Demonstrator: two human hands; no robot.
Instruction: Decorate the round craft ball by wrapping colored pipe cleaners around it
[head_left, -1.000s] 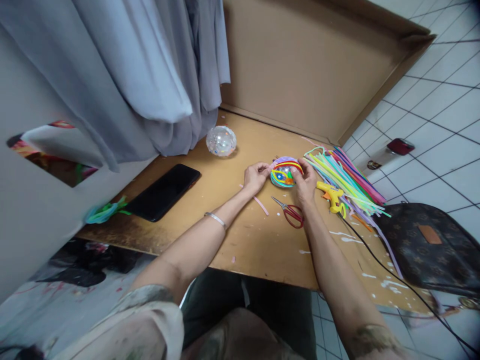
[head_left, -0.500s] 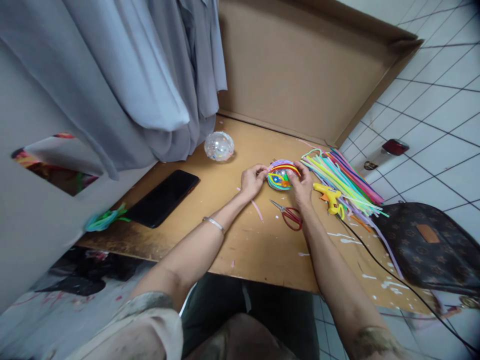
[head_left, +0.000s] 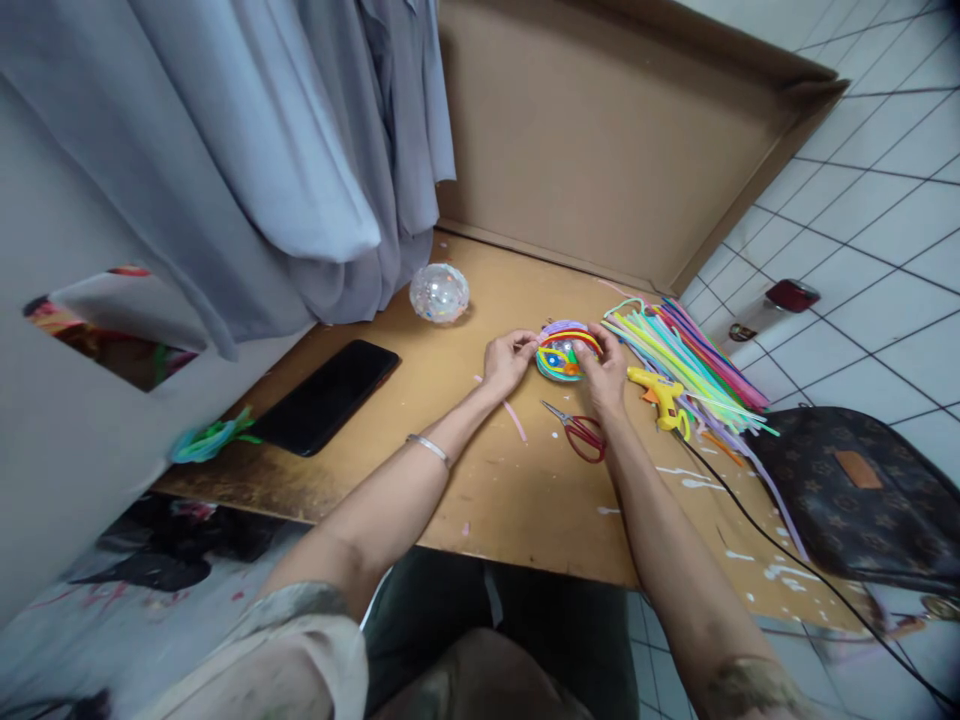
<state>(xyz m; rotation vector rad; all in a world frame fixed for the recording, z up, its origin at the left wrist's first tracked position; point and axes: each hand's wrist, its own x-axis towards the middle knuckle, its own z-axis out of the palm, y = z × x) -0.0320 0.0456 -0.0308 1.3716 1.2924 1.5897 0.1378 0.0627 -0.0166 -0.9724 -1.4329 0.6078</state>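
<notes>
A clear ball wrapped in coloured pipe cleaners (head_left: 561, 372) rests between my hands over the table, with purple, red, yellow and teal strands curving around it. My right hand (head_left: 606, 368) grips its right side, thumb in front. At the ball's left edge, my left hand (head_left: 510, 360) is closed in a pinch on what looks like the pale pink end of a pipe cleaner; the fingertips partly cover it. Red-handled scissors (head_left: 583, 438) lie just below the ball. A loose pink strip (head_left: 515, 420) is on the table under my left wrist.
A second clear ball (head_left: 439, 294) stands toward the back left. A black phone (head_left: 324, 398) lies at left. On the right are a yellow glue gun (head_left: 661, 398) with its cord, a pile of pipe cleaners (head_left: 694, 360) and a brown bag (head_left: 862, 490). A cardboard panel (head_left: 600, 130) stands behind.
Almost nothing differs. Both hands keep their hold at the wrapped ball, and the view has shifted very slightly.
</notes>
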